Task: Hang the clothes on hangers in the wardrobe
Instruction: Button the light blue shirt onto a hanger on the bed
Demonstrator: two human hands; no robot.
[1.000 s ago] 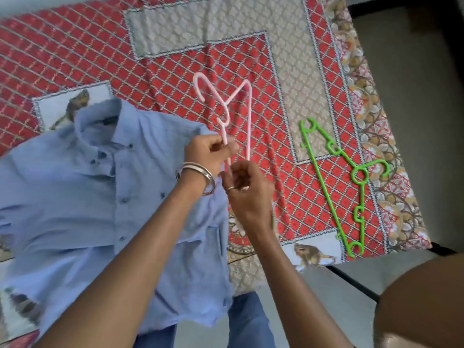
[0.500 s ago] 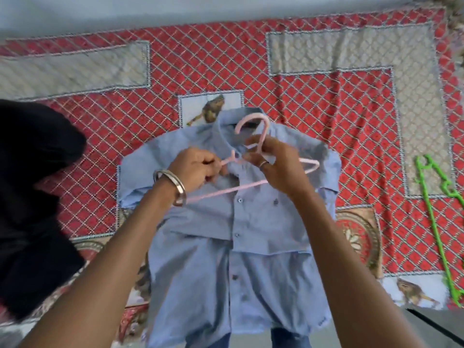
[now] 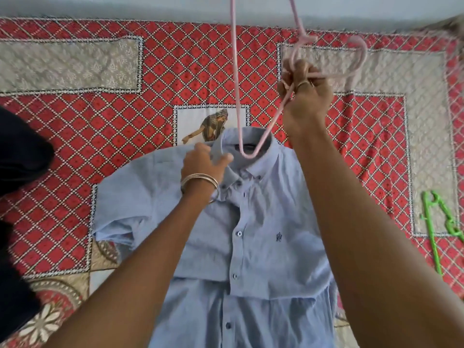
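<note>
Buttons are fastened down the blue shirt (image 3: 253, 242), which is lying flat on the bed (image 3: 125, 109). Left hand (image 3: 204, 163) is gripping the collar, holding the neck open. Right hand (image 3: 305, 96), fingers closed on the pink hanger (image 3: 236, 84), is angling one tip into that opening.

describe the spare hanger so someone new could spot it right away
Start at the red patterned bedspread, then go to its right edge, past the blue shirt. The green hanger lies flat there, untouched, unlike the pink hanger the right hand holds.
</note>
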